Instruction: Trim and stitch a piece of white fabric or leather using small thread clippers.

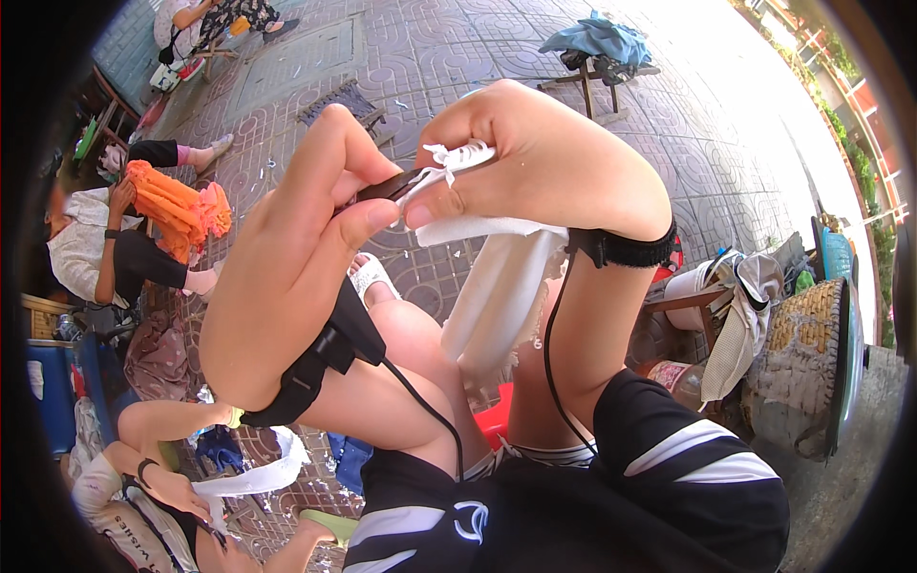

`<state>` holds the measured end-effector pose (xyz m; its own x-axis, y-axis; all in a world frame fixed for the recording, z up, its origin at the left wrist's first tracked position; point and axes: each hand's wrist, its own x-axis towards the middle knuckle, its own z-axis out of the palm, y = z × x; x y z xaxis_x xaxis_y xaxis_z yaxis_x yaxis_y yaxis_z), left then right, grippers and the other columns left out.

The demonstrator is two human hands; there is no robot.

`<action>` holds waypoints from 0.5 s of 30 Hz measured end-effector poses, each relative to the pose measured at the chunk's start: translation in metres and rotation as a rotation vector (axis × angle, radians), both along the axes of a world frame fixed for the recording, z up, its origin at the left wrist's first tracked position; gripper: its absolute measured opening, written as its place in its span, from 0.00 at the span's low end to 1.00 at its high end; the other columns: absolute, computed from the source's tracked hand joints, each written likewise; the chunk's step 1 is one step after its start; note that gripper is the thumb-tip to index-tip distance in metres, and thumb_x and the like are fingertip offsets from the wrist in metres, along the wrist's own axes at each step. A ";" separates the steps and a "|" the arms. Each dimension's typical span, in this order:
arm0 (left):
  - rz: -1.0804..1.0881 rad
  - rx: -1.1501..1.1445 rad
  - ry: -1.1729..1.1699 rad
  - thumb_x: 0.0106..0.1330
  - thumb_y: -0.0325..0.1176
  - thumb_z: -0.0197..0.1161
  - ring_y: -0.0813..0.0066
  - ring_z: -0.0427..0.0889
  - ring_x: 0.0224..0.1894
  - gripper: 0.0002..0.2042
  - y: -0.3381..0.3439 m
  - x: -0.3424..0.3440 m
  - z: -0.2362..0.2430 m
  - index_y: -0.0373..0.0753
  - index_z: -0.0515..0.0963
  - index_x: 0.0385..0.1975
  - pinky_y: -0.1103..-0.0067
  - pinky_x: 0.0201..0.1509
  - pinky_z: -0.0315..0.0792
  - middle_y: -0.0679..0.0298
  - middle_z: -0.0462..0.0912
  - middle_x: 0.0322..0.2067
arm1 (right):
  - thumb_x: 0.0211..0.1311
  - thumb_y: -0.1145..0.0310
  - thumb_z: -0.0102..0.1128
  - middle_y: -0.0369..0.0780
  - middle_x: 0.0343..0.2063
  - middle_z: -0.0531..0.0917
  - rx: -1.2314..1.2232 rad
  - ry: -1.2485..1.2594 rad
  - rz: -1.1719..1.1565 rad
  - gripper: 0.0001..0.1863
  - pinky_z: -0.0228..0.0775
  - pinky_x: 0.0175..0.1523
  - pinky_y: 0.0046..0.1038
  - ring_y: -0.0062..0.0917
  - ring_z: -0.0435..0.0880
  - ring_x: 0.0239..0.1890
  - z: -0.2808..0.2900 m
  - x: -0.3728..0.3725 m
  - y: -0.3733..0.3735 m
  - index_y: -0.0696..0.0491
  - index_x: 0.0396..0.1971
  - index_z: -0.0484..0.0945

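Note:
My left hand [296,220] is raised in front of me, its thumb and fingers closed on a slim dark tool [387,184]. The tool's kind is hard to tell, as the fingers cover much of it. Its tip meets a frayed edge of white cloth [506,286]. Pinched between the thumb and bent fingers of my right hand [554,158], this cloth hangs down in a long strip over my lap. A small white printed tag [471,155] and loose ragged bits stick out beside the right thumb.
At left a person handles orange cloth [177,210]; another, lower left, holds a white strip [263,475]. A stool with blue cloth [597,38] stands ahead. To the right are a white bucket [686,284] and a wicker basket [798,349]. White scraps litter the paving.

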<state>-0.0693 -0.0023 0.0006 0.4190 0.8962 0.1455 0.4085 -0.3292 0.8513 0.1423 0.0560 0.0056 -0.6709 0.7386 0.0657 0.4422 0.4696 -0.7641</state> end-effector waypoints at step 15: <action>-0.047 -0.013 -0.059 0.71 0.24 0.50 0.82 0.72 0.45 0.09 -0.003 0.002 0.000 0.35 0.62 0.46 0.84 0.53 0.64 0.63 0.73 0.41 | 0.51 0.65 0.71 0.41 0.23 0.77 0.045 -0.011 0.000 0.17 0.66 0.35 0.25 0.21 0.71 0.27 0.001 -0.003 0.001 0.63 0.32 0.80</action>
<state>-0.0672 -0.0056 0.0005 0.4521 0.8776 0.1595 0.3414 -0.3354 0.8780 0.1390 0.0566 0.0063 -0.6719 0.7350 0.0912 0.4505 0.5034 -0.7373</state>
